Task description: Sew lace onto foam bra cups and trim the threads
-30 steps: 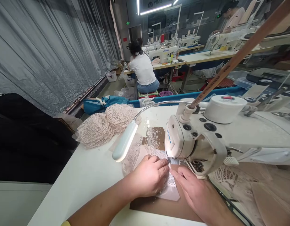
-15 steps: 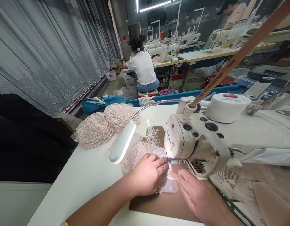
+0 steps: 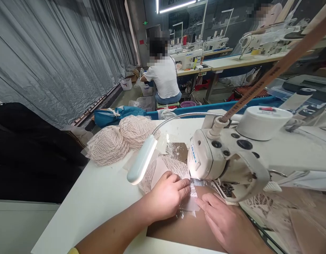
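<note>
My left hand (image 3: 168,195) lies on a pale lace piece (image 3: 163,169) with its fingers pressed down on the fabric just left of the needle. My right hand (image 3: 223,220) rests flat on the brown panel (image 3: 184,229) below the needle, its fingertips touching the edge of the white fabric (image 3: 190,204). Both hands sit under the head of a white sewing machine (image 3: 231,158). The needle itself is hidden behind the machine head and my fingers.
A gooseneck lamp (image 3: 141,164) hangs over the lace. A pile of lace cups (image 3: 117,139) lies at the back left of the white table (image 3: 99,197). A wooden stick (image 3: 274,70) slants up from the machine. A person in a white shirt (image 3: 165,79) sits at another machine beyond.
The lace and white fabric have slid away from me under the machine head. Both hands followed it slightly; the view shifted a little to the left.
</note>
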### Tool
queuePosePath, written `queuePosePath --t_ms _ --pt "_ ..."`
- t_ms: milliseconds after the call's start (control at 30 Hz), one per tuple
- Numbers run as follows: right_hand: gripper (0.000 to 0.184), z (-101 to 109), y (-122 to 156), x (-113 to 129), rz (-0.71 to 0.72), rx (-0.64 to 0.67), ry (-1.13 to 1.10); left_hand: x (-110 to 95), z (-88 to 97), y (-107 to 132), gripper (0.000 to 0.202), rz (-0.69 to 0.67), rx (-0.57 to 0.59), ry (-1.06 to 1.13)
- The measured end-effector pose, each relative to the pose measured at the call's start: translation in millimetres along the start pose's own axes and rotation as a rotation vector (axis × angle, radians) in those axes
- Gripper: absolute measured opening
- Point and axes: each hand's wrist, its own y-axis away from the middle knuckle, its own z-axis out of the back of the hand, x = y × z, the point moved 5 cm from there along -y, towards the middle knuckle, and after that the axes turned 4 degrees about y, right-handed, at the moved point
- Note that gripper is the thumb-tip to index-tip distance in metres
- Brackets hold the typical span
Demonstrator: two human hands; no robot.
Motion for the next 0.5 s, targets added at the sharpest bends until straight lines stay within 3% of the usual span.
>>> queuePosePath --t_ms 233,500 --pt "0.036 -5.0 -10.5 1.0 -0.033 0.081 0.025 14.0 -2.0 -4.4 0.033 0.051 -0.054 0.026" --pt "0.036 -26.6 -0.8 -5.1 -0.168 0.094 0.021 27.8 -2.5 -4.1 0.041 0.110 -0.170 0.114"
